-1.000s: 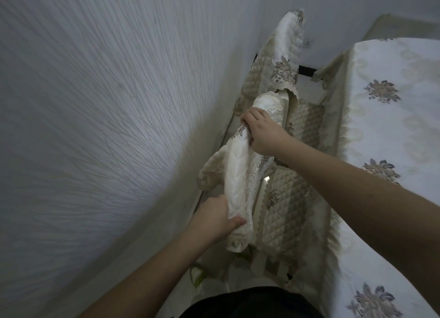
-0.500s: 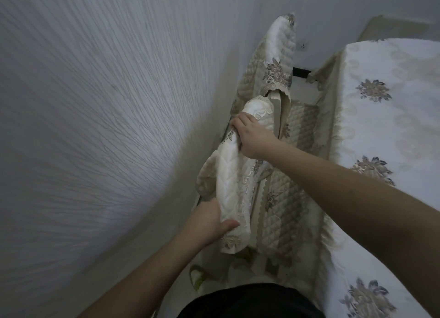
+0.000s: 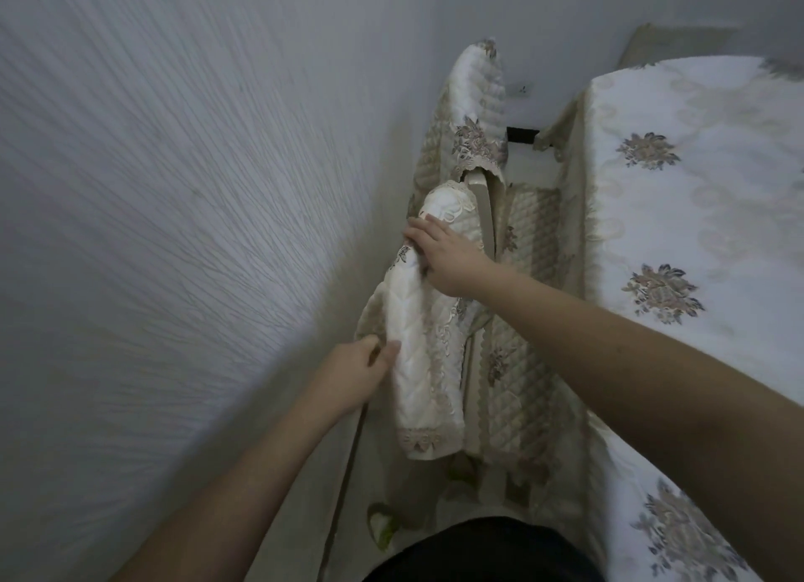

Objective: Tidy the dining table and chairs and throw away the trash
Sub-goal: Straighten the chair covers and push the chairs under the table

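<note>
A white quilted chair-back cover [image 3: 420, 350] with a floral lace hem drapes over the back of the near chair, squeezed between the wall and the dining table. My left hand [image 3: 354, 374] pinches the cover's wall-side edge near its lower half. My right hand [image 3: 443, 259] lies on the cover's upper part, fingers fairly straight and pressing on the fabric over the top of the chair back. The near chair's quilted seat cushion [image 3: 517, 364] shows to the right of the cover.
A second chair [image 3: 476, 120] with the same cover stands farther back along the textured wall [image 3: 174, 233]. The dining table [image 3: 696, 215] with a white floral cloth fills the right. A green-and-white scrap [image 3: 383, 527] lies on the floor near my legs.
My left hand has shifted from gripping the cover's lower front to pinching its wall-side edge. My right hand has loosened its grip and now lies flatter. The cover hangs lower and straighter.
</note>
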The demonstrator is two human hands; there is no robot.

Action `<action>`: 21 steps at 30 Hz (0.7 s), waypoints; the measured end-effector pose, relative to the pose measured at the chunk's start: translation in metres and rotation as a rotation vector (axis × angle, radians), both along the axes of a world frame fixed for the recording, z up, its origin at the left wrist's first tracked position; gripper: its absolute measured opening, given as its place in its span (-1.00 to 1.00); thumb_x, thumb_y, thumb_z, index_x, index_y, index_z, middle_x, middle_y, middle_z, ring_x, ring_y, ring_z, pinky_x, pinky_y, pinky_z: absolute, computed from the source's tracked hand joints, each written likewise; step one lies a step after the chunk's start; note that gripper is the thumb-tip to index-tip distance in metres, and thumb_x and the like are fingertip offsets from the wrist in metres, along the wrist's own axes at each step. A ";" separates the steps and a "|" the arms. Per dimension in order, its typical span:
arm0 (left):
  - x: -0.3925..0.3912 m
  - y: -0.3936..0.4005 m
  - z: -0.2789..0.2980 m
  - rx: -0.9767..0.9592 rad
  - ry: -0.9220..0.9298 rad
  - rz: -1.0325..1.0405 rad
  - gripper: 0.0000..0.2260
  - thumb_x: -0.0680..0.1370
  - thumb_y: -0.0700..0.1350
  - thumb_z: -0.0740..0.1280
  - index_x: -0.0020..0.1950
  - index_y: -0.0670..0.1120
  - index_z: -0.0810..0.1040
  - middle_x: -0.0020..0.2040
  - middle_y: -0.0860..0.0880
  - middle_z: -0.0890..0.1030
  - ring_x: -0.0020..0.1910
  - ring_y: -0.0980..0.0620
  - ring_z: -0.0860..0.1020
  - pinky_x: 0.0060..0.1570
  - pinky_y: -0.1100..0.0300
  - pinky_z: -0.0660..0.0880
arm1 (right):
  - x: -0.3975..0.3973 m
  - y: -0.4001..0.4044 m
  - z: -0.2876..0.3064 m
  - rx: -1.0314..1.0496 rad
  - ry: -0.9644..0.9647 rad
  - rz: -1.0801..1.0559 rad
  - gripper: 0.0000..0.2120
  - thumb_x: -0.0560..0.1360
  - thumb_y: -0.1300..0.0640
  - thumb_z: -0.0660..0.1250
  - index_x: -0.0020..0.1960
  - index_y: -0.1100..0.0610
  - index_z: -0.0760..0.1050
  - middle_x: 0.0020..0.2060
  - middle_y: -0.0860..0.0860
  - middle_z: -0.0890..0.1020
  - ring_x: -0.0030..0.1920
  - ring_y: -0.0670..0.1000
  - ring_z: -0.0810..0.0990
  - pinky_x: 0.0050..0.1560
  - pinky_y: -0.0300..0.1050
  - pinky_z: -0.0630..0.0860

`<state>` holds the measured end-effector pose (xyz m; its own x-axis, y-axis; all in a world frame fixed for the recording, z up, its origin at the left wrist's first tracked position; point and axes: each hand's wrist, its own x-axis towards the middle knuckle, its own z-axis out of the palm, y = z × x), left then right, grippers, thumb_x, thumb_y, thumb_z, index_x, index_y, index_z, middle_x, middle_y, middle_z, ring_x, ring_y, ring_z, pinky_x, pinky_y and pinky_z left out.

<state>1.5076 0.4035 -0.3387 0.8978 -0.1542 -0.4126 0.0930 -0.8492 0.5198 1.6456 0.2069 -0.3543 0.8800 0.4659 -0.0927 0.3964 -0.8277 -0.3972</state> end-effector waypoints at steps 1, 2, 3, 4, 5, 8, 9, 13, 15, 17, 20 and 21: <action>0.011 0.001 0.000 -0.040 -0.038 0.054 -0.50 0.54 0.33 0.06 -0.10 -0.08 0.49 -0.21 -0.02 0.62 -0.22 0.00 0.58 -0.11 -0.02 0.54 | -0.005 -0.002 0.002 0.014 0.030 -0.023 -0.36 0.48 0.29 0.13 0.53 0.08 0.06 0.54 0.02 0.07 0.53 0.06 -0.05 0.50 0.08 0.03; 0.023 0.001 0.001 -0.077 -0.070 0.096 -0.54 0.55 0.29 0.09 -0.07 -0.08 0.50 -0.18 -0.03 0.63 -0.19 -0.01 0.60 -0.07 -0.02 0.54 | -0.011 -0.006 0.003 0.041 0.055 -0.051 -0.33 0.48 0.29 0.13 0.54 0.07 0.03 0.54 0.00 0.03 0.53 0.04 -0.04 0.51 0.06 0.02; 0.036 -0.003 0.002 -0.101 -0.086 0.126 -0.59 0.56 0.26 0.13 -0.02 -0.07 0.50 -0.12 -0.03 0.64 -0.14 -0.03 0.60 -0.03 -0.01 0.54 | -0.018 -0.011 0.004 0.076 0.068 -0.080 -0.32 0.49 0.28 0.14 0.55 0.07 0.00 0.55 -0.01 0.02 0.53 0.03 -0.02 0.50 0.04 0.04; 0.048 -0.008 0.003 -0.108 -0.097 0.131 -0.63 0.57 0.22 0.16 0.02 -0.07 0.50 -0.07 -0.03 0.64 -0.09 -0.04 0.60 -0.01 0.02 0.53 | -0.026 -0.016 0.003 0.104 0.081 -0.114 -0.32 0.50 0.25 0.15 0.55 0.07 -0.02 0.54 -0.01 0.02 0.53 0.03 0.01 0.49 0.04 0.06; 0.059 -0.015 0.005 -0.091 -0.100 0.124 -0.66 0.58 0.19 0.18 0.04 -0.08 0.49 -0.05 -0.03 0.62 -0.06 -0.05 0.59 -0.02 0.06 0.50 | -0.034 -0.022 0.000 0.119 0.101 -0.153 -0.33 0.52 0.21 0.15 0.56 0.07 -0.03 0.54 0.00 0.03 0.52 0.04 0.04 0.49 0.04 0.08; 0.080 -0.034 0.007 -0.004 -0.103 0.122 -0.68 0.59 0.13 0.19 -0.03 -0.14 0.43 -0.12 -0.06 0.55 -0.05 -0.12 0.55 -0.18 0.13 0.33 | -0.059 -0.037 -0.011 0.146 0.202 -0.285 -0.37 0.57 0.09 0.15 0.55 0.09 -0.05 0.54 0.04 0.07 0.51 0.06 0.08 0.47 0.04 0.12; 0.086 -0.039 0.007 -0.001 -0.088 0.131 -0.67 0.58 0.13 0.21 -0.01 -0.15 0.43 -0.09 -0.08 0.55 -0.02 -0.14 0.54 -0.17 0.12 0.33 | -0.067 -0.040 -0.015 0.165 0.233 -0.322 -0.38 0.58 0.06 0.14 0.55 0.10 -0.03 0.53 0.05 0.08 0.50 0.07 0.11 0.46 0.03 0.14; 0.116 -0.046 0.005 -0.018 -0.115 0.090 -0.52 0.54 0.11 0.29 0.35 -0.15 0.40 0.26 -0.18 0.51 0.25 -0.17 0.47 0.18 0.09 0.39 | -0.089 -0.040 -0.026 0.231 0.332 -0.376 -0.41 0.60 -0.01 0.15 0.53 0.19 0.05 0.48 0.14 0.21 0.46 0.10 0.21 0.40 -0.06 0.19; 0.127 -0.053 0.009 -0.048 -0.116 0.013 -0.53 0.54 0.08 0.31 0.36 -0.13 0.40 0.27 -0.17 0.52 0.26 -0.16 0.48 0.17 0.15 0.38 | -0.102 -0.029 -0.022 0.265 0.392 -0.412 -0.41 0.61 -0.06 0.13 0.52 0.20 0.08 0.48 0.14 0.23 0.46 0.09 0.22 0.40 -0.06 0.19; 0.141 -0.060 0.011 -0.090 -0.058 -0.008 -0.54 0.55 0.04 0.32 0.37 -0.14 0.39 0.27 -0.16 0.53 0.26 -0.15 0.48 0.13 0.20 0.34 | -0.115 -0.010 -0.011 0.352 0.427 -0.440 -0.45 0.61 -0.09 0.12 0.47 0.22 0.18 0.42 0.15 0.34 0.40 0.11 0.32 0.36 -0.04 0.26; 0.169 -0.065 0.004 -0.143 0.012 -0.015 -0.42 0.43 0.18 0.34 0.36 -0.09 0.42 0.25 -0.10 0.55 0.22 -0.13 0.51 0.24 0.07 0.42 | -0.124 0.022 -0.004 0.476 0.451 -0.494 -0.40 0.56 -0.20 0.15 0.39 0.23 0.27 0.29 0.16 0.48 0.25 0.12 0.47 0.26 0.03 0.39; 0.177 -0.068 0.002 -0.173 0.047 0.006 -0.45 0.41 0.18 0.37 0.30 -0.09 0.46 0.20 -0.08 0.58 0.16 -0.10 0.55 0.21 0.01 0.46 | -0.126 0.031 -0.005 0.497 0.456 -0.520 -0.28 0.52 -0.27 0.17 0.45 0.23 0.19 0.35 0.15 0.42 0.30 0.10 0.43 0.31 0.02 0.37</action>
